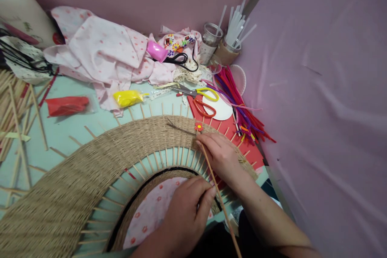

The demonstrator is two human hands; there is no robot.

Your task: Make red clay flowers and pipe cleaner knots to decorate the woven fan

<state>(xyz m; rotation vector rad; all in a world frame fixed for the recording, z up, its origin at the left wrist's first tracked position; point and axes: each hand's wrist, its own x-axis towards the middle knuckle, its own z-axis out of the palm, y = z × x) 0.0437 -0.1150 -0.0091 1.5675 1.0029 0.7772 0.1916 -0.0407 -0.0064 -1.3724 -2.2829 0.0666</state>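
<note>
With its fingers bent in a pinch, my right hand (pixel 222 155) grips a thin wooden stick (pixel 216 181) near its upper end. A small red flower with a yellow centre (pixel 198 126) shows at the stick's tip, just above my fingertips. My left hand (pixel 189 209) is closed lower down, thumb against index finger beside the stick; what it pinches, if anything, is hidden. Under both hands spreads a large round woven piece (pixel 130 141) with wooden spokes and a flower-print fabric centre (pixel 154 205). A dark forked twig shape (pixel 179 128) lies across the weave beside the flower.
Scissors (pixel 196 92) lie on red sheets behind the weave, near pipe cleaners (pixel 242 105). Yellow (pixel 128 98), red (pixel 68 105) and pink clay packets (pixel 157 50) and crumpled fabric (pixel 105 44) sit further back. Loose sticks (pixel 18 129) are left; jars with straws (pixel 234 34) stand behind.
</note>
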